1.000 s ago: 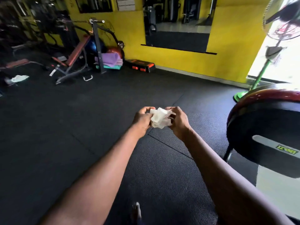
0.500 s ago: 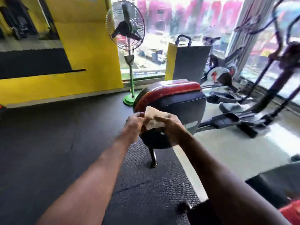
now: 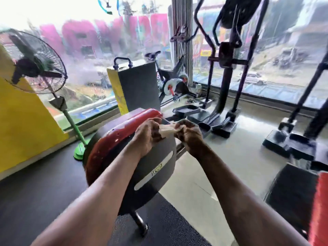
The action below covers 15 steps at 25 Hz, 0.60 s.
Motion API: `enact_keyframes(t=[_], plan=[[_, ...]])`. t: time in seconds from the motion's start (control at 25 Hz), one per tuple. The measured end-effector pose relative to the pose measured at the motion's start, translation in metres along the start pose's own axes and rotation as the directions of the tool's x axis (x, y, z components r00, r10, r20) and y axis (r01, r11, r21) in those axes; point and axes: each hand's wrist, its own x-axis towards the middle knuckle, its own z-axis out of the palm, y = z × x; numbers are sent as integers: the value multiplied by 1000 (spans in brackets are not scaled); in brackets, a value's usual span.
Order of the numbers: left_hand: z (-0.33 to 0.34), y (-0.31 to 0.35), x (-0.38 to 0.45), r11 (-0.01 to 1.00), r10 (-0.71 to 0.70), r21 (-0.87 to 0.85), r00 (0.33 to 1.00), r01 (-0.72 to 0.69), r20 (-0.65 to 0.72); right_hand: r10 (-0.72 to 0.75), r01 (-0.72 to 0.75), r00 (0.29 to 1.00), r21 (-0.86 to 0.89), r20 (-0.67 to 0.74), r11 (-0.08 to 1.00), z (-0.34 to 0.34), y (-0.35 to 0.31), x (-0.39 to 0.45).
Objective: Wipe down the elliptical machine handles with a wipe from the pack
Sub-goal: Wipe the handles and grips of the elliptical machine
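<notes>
room: a gym by a wall of windows, pale tiled floor meeting black rubber matting at the near left; a pedestal fan stands at the yellow wall.
change: a second ago the view faced the mirror wall across open matting; it has now swung round to the window side, where the elliptical machine stands upright, its handles rising to the top edge of the frame.
wipe: the white wipe is stretched flat between both hands, above a red-and-grey flywheel housing, no longer bunched.
left hand: fingers curled, pinching the wipe's left end.
right hand: fingers curled, pinching the right end.
meaning: the wipe looks ready for use, but the handles are well apart from it and untouched; closing that gap appears to be next.
also: a spin bike by the window.
</notes>
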Motion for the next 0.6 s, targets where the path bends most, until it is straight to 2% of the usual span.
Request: enact_keyframes(t=[0.08, 0.16, 0.28, 0.36, 0.48, 0.6], plan=[[30, 10, 45, 996, -42, 80, 997, 36, 70, -24, 22, 997, -29, -69, 999, -22, -9, 39], [72, 10, 88, 984, -22, 176, 990, -2, 137, -55, 52, 987, -25, -153, 998, -51, -26, 73], [135, 4, 144, 983, 4, 173, 961, -54, 276, 13, 31, 960, 154, -280, 988, -104, -49, 118], [173, 0, 186, 988, 5, 142, 939, -58, 343, 37, 27, 946, 192, -321, 981, -139, -61, 145], [234, -10, 254, 985, -17, 164, 903, -60, 430, -90, 94, 923, -8, -374, 996, -193, -73, 195], [301, -19, 320, 978, -89, 209, 851, -24, 518, -209, 180, 825, -105, -525, 978, -249, -87, 253]])
